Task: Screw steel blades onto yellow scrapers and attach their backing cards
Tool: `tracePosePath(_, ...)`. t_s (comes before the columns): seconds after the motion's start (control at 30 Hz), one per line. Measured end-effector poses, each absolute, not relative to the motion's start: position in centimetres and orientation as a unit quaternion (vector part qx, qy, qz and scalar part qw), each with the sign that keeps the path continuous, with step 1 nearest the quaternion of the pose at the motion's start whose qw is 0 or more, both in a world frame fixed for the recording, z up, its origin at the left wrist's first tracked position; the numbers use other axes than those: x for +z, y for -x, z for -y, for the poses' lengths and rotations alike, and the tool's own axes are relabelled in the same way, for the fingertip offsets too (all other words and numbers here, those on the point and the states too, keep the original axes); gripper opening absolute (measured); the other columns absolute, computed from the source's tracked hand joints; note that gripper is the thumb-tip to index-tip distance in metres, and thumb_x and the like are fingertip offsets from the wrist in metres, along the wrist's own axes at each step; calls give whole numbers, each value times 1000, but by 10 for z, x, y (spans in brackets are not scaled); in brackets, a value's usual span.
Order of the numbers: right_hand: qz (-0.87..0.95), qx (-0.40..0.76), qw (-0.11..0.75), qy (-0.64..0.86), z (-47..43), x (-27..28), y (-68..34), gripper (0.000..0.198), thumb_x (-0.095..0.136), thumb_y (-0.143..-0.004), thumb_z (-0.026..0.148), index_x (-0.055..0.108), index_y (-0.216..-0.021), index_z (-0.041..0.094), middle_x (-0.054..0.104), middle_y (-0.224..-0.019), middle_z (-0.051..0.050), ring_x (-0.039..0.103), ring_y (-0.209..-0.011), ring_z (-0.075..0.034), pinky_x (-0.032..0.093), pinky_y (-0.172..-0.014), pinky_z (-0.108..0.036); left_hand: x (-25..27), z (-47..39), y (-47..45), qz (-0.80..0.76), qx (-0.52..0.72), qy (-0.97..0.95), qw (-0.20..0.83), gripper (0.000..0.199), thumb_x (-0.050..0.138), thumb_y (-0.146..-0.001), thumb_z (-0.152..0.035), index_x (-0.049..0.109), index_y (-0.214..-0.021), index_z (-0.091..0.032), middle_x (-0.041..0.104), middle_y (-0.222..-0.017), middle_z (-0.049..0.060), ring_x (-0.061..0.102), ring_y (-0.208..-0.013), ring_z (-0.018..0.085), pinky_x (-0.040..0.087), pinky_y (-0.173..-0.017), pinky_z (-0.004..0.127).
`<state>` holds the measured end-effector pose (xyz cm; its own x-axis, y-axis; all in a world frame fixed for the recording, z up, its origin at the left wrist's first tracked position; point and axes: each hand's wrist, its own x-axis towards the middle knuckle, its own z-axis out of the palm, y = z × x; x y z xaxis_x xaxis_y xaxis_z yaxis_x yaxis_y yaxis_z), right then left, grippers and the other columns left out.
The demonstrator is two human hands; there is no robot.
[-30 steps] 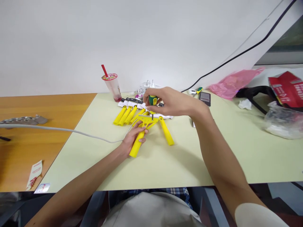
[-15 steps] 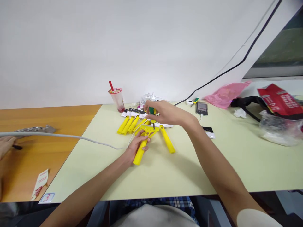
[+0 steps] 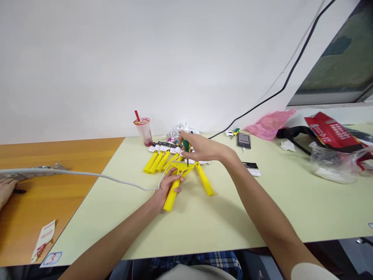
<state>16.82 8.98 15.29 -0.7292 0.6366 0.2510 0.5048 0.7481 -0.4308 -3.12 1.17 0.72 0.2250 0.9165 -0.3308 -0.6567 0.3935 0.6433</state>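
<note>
My left hand (image 3: 167,186) is closed around the handle of a yellow scraper (image 3: 172,196), with the wide head pointing away from me. Above that head, my right hand (image 3: 201,146) grips a screwdriver (image 3: 186,146) with a green and yellow handle. Its shaft points down and its tip meets the right part of the scraper head; the exact contact is too small to make out. Just right of the held scraper lies another yellow scraper (image 3: 205,179). Several more yellow scrapers (image 3: 159,161) with black and white heads or sleeves lie side by side behind my left hand.
A cup with a red straw (image 3: 144,131) stands near the wall. A grey cable (image 3: 116,180) crosses from the left to my left wrist. At right are a phone (image 3: 244,140), a black and white packet (image 3: 251,169), a pink bag (image 3: 271,123) and a red bag (image 3: 333,132). Another person's hand (image 3: 6,190) is at far left.
The camera view has shifted slightly, so the scene sits lower and things at right sit further left. Both hands keep their holds on the scraper and the screwdriver.
</note>
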Motion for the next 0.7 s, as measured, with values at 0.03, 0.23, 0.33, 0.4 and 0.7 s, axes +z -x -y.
tracePosePath(0.03, 914, 188, 185, 309, -90, 154, -170, 29, 68, -95, 24, 57, -122, 23, 73, -114, -8, 61, -88, -23, 42, -76, -34, 7, -12, 32, -345, 519, -183, 760, 59, 87, -71, -5, 53, -114, -25, 68, -108, 2, 70, -72, 8, 38, -40, 11)
tracePosePath(0.23, 916, 156, 213, 303, -92, 153, -168, 14, 68, -101, 32, 63, -110, 23, 72, -110, -7, 60, -91, -23, 40, -79, -34, 9, -13, 32, -343, 523, -173, 761, 62, 88, -71, -4, 52, -116, -25, 69, -111, 4, 69, -72, 9, 37, -40, 11)
tracePosePath(0.33, 915, 129, 219, 313, -95, 149, -166, 15, 68, -101, 33, 61, -108, 22, 72, -108, -8, 59, -89, -23, 39, -78, -35, 8, -12, 31, -340, 520, -177, 763, 62, 89, -70, -4, 52, -116, -25, 67, -109, 2, 69, -72, 9, 37, -39, 11)
tracePosePath(0.4, 917, 149, 209, 305, -96, 146, -167, 20, 68, -98, 26, 60, -116, 22, 72, -116, -9, 61, -93, -23, 42, -81, -35, 7, -12, 31, -342, 518, -176, 764, 63, 89, -70, -4, 52, -116, -25, 67, -107, 1, 69, -72, 9, 38, -39, 12)
tracePosePath(0.7, 915, 128, 214, 318, -97, 149, -167, 15, 72, -99, 35, 66, -103, 22, 74, -103, -6, 62, -90, -22, 38, -77, -32, 7, -12, 31, -340, 517, -184, 763, 62, 89, -72, -5, 52, -117, -26, 67, -109, 1, 70, -73, 9, 37, -39, 12)
